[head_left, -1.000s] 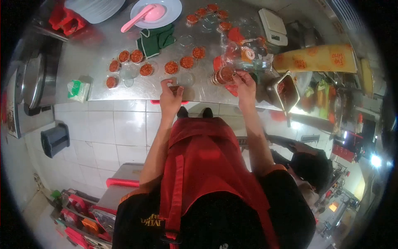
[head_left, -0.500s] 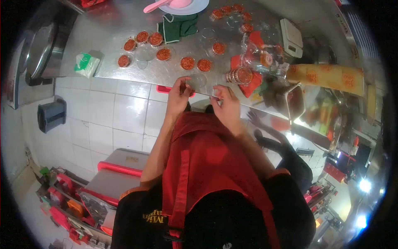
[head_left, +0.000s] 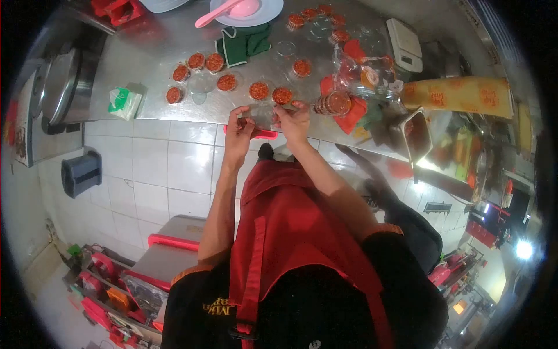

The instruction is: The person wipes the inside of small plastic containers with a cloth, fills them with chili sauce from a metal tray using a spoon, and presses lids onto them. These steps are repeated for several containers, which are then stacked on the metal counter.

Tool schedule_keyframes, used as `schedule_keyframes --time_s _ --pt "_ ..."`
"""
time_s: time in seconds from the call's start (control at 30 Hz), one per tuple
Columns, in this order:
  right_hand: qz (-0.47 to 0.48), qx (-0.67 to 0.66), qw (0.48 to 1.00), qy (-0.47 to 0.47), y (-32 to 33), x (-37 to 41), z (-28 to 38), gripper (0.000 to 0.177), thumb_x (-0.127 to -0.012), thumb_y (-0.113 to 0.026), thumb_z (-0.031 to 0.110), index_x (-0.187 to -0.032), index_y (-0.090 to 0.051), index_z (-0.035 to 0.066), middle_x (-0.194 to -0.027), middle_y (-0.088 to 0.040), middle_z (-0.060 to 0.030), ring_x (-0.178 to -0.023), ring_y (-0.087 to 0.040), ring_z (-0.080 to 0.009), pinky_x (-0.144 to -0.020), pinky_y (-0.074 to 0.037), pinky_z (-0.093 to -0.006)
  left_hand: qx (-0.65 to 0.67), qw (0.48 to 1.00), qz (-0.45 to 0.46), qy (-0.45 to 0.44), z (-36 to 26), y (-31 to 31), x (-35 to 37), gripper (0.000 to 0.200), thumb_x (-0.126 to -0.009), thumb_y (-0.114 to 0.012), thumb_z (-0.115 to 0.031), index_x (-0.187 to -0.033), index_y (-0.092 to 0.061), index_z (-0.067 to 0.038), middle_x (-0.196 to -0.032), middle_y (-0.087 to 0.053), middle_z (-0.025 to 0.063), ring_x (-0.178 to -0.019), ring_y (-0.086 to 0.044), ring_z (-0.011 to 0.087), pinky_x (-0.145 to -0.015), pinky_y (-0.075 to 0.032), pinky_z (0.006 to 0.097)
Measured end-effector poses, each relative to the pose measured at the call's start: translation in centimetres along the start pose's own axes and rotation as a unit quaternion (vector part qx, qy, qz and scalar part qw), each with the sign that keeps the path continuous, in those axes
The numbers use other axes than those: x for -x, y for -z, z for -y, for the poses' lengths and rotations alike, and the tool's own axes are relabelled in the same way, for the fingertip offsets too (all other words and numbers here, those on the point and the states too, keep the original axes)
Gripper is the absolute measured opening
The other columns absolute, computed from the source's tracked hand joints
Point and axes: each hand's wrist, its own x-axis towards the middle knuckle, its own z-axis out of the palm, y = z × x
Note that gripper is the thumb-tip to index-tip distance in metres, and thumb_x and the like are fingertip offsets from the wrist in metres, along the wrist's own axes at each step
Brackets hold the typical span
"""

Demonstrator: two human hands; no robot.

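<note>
At the front edge of the steel table, my left hand (head_left: 239,135) and my right hand (head_left: 294,121) hold a clear, see-through lid between them, its outline faint. The fingers of both hands are bent around its sides. Just beyond them stand small clear cups filled with red chili sauce, the nearest cup (head_left: 282,96) close to my right fingertips and another cup (head_left: 258,91) to its left. Right of my right hand, a stack of filled cups (head_left: 337,103) lies beside a red cloth (head_left: 352,118).
The steel table (head_left: 157,58) also bears a green cloth (head_left: 241,45), a plate (head_left: 270,14) with a pink spoon (head_left: 216,11), a white scale (head_left: 404,45) and a green-white packet (head_left: 124,103). A co-worker's dark-clothed leg (head_left: 410,227) is at right.
Both hands have moved left, my right hand more so, bringing them closer together. The view has shifted slightly.
</note>
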Motion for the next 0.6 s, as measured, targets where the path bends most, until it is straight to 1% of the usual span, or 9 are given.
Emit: schedule_keyframes --time_s 0.13,0.23,0.3,0.33,0.4,0.47,0.53,0.57,0.6 --pt "-0.007 0.009 1.0 0.022 0.0 -0.6 -0.6 0.054 -0.086 -0.071 0.0 -0.124 -0.033 0.0 -0.088 -0.067 -0.0151 -0.068 -0.067 -0.0184 -0.055 -0.054 -0.0307 0.03 0.999 -0.016 -0.015 -0.2 0.3 0.1 0.035 -0.1 -0.052 -0.002 -0.134 -0.045 -0.011 -0.1 -0.054 0.0033 -0.091 -0.064 0.0167 -0.081 -0.058 0.0307" --pt "-0.008 0.016 1.0 -0.007 0.6 -0.1 -0.3 0.054 -0.084 -0.069 -0.004 -0.124 -0.034 0.0 -0.087 -0.066 -0.0154 -0.067 -0.067 -0.0184 -0.055 -0.055 -0.0313 0.025 0.999 -0.043 -0.009 -0.6 1.3 0.1 0.035 -0.101 -0.052 -0.005 -0.134 -0.046 -0.012 -0.11 -0.058 0.007 -0.097 -0.064 0.0188 -0.084 -0.057 0.0347" --pt "0.008 0.088 0.995 0.043 1.6 -0.3 -1.1 0.052 -0.083 -0.066 -0.007 -0.125 -0.035 0.001 -0.087 -0.066 -0.0149 -0.067 -0.067 -0.0187 -0.055 -0.055 -0.0316 0.034 0.998 -0.055 -0.016 -0.5 1.4 0.3 0.033 -0.102 -0.052 -0.007 -0.134 -0.047 -0.012 -0.115 -0.06 0.0095 -0.101 -0.063 0.0205 -0.087 -0.057 0.0368" --pt "0.008 0.089 0.995 0.043 2.2 0.0 -0.9 0.052 -0.083 -0.066 -0.007 -0.125 -0.035 0.001 -0.087 -0.066 -0.0149 -0.067 -0.067 -0.0187 -0.055 -0.055 -0.0316 0.043 0.994 -0.094 -0.028 -0.2 1.2 1.0 0.033 -0.101 -0.051 -0.005 -0.133 -0.045 -0.011 -0.116 -0.059 0.01 -0.1 -0.063 0.0205 -0.087 -0.056 0.0369" --pt "0.06 0.086 0.994 -0.023 3.7 0.9 -0.5 0.053 -0.083 -0.064 -0.008 -0.126 -0.036 0.002 -0.085 -0.065 -0.0139 -0.067 -0.067 -0.019 -0.055 -0.056 -0.0314 0.063 0.982 -0.17 -0.051 0.7 1.0 2.8 0.033 -0.099 -0.05 -0.001 -0.13 -0.041 -0.008 -0.118 -0.057 0.011 -0.099 -0.063 0.0204 -0.088 -0.056 0.0371" --pt "0.069 0.083 0.994 -0.031 4.6 1.1 -0.5 0.052 -0.083 -0.064 -0.008 -0.126 -0.036 0.003 -0.086 -0.065 -0.0136 -0.067 -0.067 -0.0188 -0.056 -0.056 -0.0313 0.058 0.989 -0.109 -0.078 3.7 1.0 4.6 0.041 -0.093 -0.053 0.008 -0.129 -0.04 -0.006 -0.119 -0.056 0.0135 -0.106 -0.062 0.0213 -0.089 -0.056 0.0378" --pt "0.079 0.081 0.993 -0.043 5.2 1.4 -0.7 0.052 -0.084 -0.063 -0.007 -0.126 -0.037 0.004 -0.086 -0.065 -0.0133 -0.066 -0.067 -0.0187 -0.056 -0.056 -0.0312 -0.157 0.984 -0.068 -0.051 3.6 -1.0 5.7 0.047 -0.088 -0.061 0.009 -0.129 -0.046 -0.007 -0.119 -0.057 0.0133 -0.104 -0.064 0.0238 -0.087 -0.056 0.0368" --pt "0.088 0.091 0.991 -0.046 5.3 1.4 -0.7 0.052 -0.084 -0.064 -0.007 -0.127 -0.037 0.004 -0.088 -0.065 -0.0136 -0.067 -0.067 -0.019 -0.056 -0.057 -0.0314 -0.155 0.984 -0.069 -0.049 2.5 -2.2 5.9 0.047 -0.088 -0.061 0.009 -0.129 -0.046 -0.007 -0.119 -0.057 0.0133 -0.104 -0.064 0.0238 -0.087 -0.056 0.0368" --pt "0.097 0.102 0.989 -0.048 5.4 1.3 -0.6 0.052 -0.084 -0.064 -0.006 -0.128 -0.037 0.004 -0.09 -0.065 -0.014 -0.068 -0.068 -0.0194 -0.056 -0.057 -0.0316 -0.266 0.953 -0.044 -0.137 1.4 -3.4 5.8 0.045 -0.085 -0.065 0.009 -0.125 -0.052 -0.008 -0.118 -0.057 0.0131 -0.101 -0.065 0.0264 -0.086 -0.056 0.0372"
